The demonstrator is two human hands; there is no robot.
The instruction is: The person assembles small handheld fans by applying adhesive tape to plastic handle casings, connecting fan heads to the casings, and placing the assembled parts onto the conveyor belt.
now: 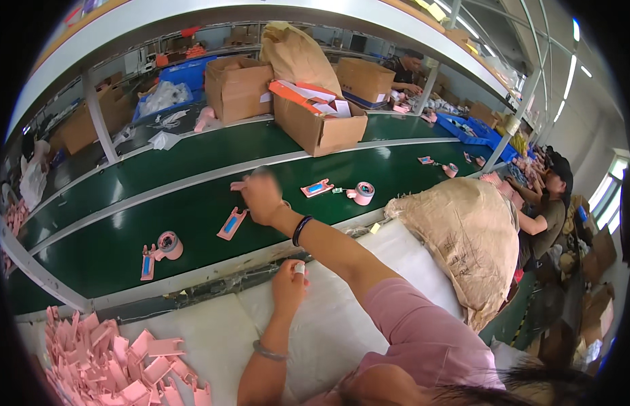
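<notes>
Over the green conveyor belt (193, 223), my right hand (262, 198) reaches out with its fingers closed, partly smeared by motion. A pink plastic part (238, 185) sticks out from its left side. Just below lies a pink plate with a blue piece (231, 223). My left hand (288, 289) is closed by the belt's near edge, a white wrap (299, 268) on one finger; anything inside it is hidden. Along the belt are another pink plate (317, 188) beside a round pink-and-grey unit (361, 193), and a similar plate (147, 262) and unit (169, 245) at left.
Loose pink plastic parts (112, 358) are heaped at the near left on the pale work surface (342, 298). A bulging brown sack (457, 237) stands at right, with a co-worker (548, 210) beyond. An open carton (321, 128) and blue trays (464, 128) are farther back.
</notes>
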